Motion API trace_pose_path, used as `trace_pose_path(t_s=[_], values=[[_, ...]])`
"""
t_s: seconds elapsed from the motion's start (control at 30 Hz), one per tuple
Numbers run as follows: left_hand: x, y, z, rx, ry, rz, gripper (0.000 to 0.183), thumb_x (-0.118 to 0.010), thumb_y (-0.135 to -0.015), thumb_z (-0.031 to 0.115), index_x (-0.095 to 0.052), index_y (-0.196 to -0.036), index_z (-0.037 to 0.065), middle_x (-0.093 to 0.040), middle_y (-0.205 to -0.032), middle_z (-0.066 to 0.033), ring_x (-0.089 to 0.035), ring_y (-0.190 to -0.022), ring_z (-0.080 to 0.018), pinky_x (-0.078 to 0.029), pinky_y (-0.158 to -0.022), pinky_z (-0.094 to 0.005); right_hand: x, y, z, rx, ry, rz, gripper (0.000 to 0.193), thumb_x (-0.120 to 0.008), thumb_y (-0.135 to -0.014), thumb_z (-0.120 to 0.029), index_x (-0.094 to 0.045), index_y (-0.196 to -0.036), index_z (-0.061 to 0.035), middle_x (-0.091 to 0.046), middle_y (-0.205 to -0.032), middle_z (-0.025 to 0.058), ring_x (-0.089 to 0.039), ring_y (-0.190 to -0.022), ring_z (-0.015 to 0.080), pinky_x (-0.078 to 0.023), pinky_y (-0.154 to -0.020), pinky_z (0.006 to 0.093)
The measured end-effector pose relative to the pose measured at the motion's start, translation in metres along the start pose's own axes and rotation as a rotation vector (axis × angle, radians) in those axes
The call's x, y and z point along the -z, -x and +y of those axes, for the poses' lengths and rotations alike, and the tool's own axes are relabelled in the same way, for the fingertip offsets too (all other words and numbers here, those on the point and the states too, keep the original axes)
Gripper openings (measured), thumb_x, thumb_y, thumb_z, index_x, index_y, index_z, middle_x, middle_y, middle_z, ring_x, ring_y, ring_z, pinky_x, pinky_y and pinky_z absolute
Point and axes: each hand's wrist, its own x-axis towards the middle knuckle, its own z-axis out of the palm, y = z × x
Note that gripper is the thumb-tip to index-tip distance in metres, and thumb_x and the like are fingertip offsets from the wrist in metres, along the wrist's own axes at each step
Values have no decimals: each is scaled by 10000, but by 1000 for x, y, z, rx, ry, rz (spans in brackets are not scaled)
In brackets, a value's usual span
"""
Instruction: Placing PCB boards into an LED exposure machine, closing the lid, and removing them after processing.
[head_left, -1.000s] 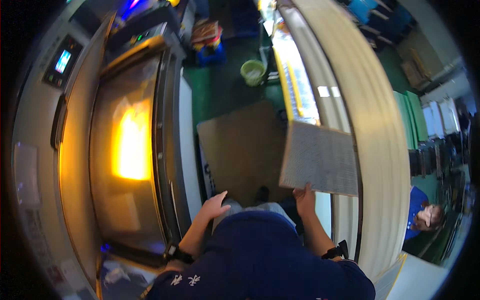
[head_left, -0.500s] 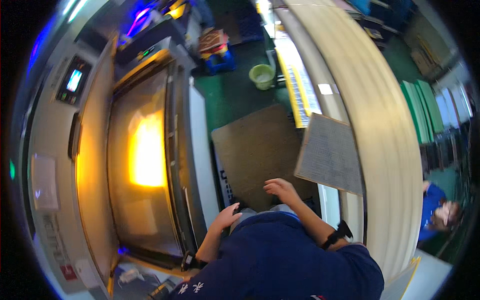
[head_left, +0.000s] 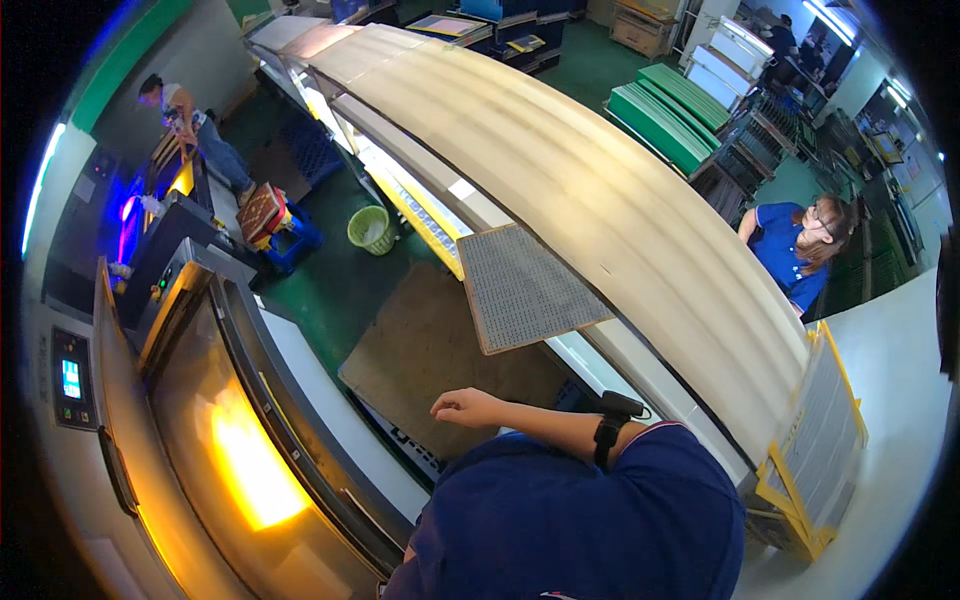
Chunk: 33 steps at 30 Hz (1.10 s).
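My right hand [head_left: 467, 407] hangs in front of my body, above a brown floor mat [head_left: 455, 320]. Its fingers are loosely bent, partly apart, with nothing in them. The nearest thing beyond it is a grey panel [head_left: 535, 285] with rows of small dark marks and a thin brown edge, jutting from beside a long pale belt [head_left: 560, 150]. A black strap [head_left: 607, 438] with a small device circles my right arm. My left hand is out of sight; only a sliver of skin shows beside my dark blue shirt at the lower edge.
To the left stands a machine [head_left: 190, 400] with a raised lid, a glowing yellow window and a control screen [head_left: 71, 378]. Ahead are a green basket [head_left: 371, 231] and a blue stool [head_left: 292, 240]. A co-worker [head_left: 795, 250] is beyond the belt; another person [head_left: 195, 135] stands far left.
My view has swung to the right, bringing more of the belt and the co-worker into sight. My left hand has left the picture. My right hand has drawn across my body.
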Motion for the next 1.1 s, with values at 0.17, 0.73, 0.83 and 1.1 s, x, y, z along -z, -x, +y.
trace_pose_path(t_s=[0.17,0.73,0.83,1.1], values=[[21,-22,-18,-72,33,51,504,-634,-935,275,-547,-1323,-35,-692,-1105,-169,-670,-983,-262,-523,-836,-373,-24,16,3,-54,-34,41,324,-568,-972,-287,-667,-1178,-56,-713,-1089,121,-668,-1028,255,-508,-911,367],[104,23,53,250,-476,972,973,-792,-754,376,-272,-1529,103,-154,-1627,-164,-131,-1501,-383,-149,-1159,-657,-87,7,-32,71,256,-290,322,-551,-976,-300,-653,-1184,-77,-702,-1113,136,-670,-1024,312,-511,-894,407],[136,48,50,485,-247,813,1070,-802,-754,440,-193,-1558,82,-150,-1630,-175,-152,-1499,-381,-133,-1162,-664,-86,9,-23,15,232,-301,305,-556,-988,-258,-651,-1208,-67,-703,-1122,124,-676,-1017,269,-518,-890,378],[129,81,24,602,-225,866,1073,-737,-759,582,-207,-1569,116,-168,-1638,-131,-114,-1503,-397,-186,-1116,-702,-92,12,6,-250,151,-496,276,-591,-988,-186,-649,-1212,-36,-720,-1097,100,-677,-993,177,-523,-876,312]])
